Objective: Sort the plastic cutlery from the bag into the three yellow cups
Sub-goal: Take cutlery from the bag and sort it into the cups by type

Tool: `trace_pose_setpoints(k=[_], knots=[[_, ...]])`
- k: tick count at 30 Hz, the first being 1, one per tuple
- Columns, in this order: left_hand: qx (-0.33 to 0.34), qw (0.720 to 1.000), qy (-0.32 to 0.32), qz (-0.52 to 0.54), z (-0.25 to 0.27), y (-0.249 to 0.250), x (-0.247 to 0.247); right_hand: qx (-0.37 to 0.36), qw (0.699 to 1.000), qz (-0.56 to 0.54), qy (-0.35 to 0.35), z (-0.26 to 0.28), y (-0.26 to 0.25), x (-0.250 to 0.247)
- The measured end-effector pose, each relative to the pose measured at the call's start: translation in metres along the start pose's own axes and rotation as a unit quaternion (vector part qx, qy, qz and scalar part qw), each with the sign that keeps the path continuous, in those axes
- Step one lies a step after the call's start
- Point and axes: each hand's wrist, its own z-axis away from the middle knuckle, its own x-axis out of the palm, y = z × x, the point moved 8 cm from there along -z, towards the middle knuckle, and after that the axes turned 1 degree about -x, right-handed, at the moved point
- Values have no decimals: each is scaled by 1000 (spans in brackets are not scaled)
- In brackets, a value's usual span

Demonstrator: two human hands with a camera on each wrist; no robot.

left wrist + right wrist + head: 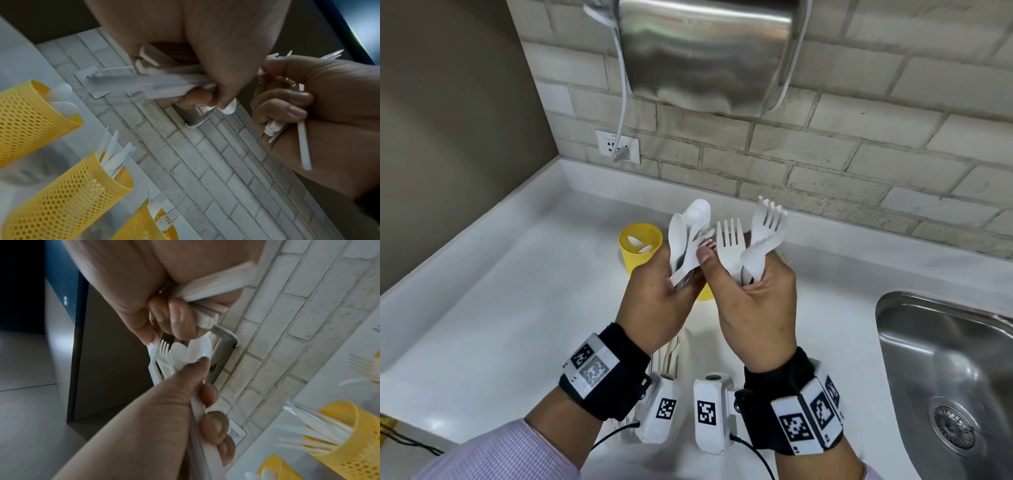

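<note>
1. The left hand (657, 301) grips a bunch of spoons (690, 236); the right hand (756, 308) grips forks (750, 240).
2. The three yellow cups (68, 194) on the counter (517, 291) already hold some cutlery.
3. I think the job is partly done; both handfuls still need dropping in.

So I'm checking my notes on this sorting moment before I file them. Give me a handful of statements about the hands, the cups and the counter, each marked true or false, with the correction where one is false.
1. The right hand grips a bunch of white forks. True.
2. The left hand is empty. False: it grips a bundle with white spoons.
3. The far-left yellow cup holds spoons. True.
4. The middle yellow mesh cup holds forks. False: the left wrist view shows knives in it.
5. A steel sink lies to the person's left. False: it lies on the right.
</note>
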Motion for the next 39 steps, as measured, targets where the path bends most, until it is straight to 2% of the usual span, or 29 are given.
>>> trace_pose_setpoints(k=[5, 9, 15, 18, 24, 27, 29, 31, 35, 39], knots=[[6, 1000, -7, -14, -1, 1, 1, 35, 993, -104, 45, -5, 5, -6], [11, 998, -10, -54, -3, -3, 2, 55, 987, -144, 55, -9, 5, -8], [19, 997, -11, -77, -1, -2, 3, 57, 970, -198, 131, -15, 2, -22], [19, 998, -17, -64, 0, 0, 5, 85, 948, -254, 174, -20, 9, -34], [2, 999, -16, -52, -1, -6, 4, 131, 900, -371, 188, -23, 14, -38], [-27, 999, -22, -39, -2, -11, 3, 105, 927, -302, 198, -24, 9, -45], [-36, 998, -28, -46, -2, -15, 4, 79, 954, -233, 174, -25, 2, -40], [-38, 998, -24, -50, -2, -17, 4, 86, 970, -190, 128, -25, 2, -29], [-24, 997, -3, -71, -3, -15, 0, 123, 988, -91, 30, -25, 12, -8], [-17, 993, 18, -116, -2, -20, -6, 114, 992, -48, 3, -24, 12, -3]])
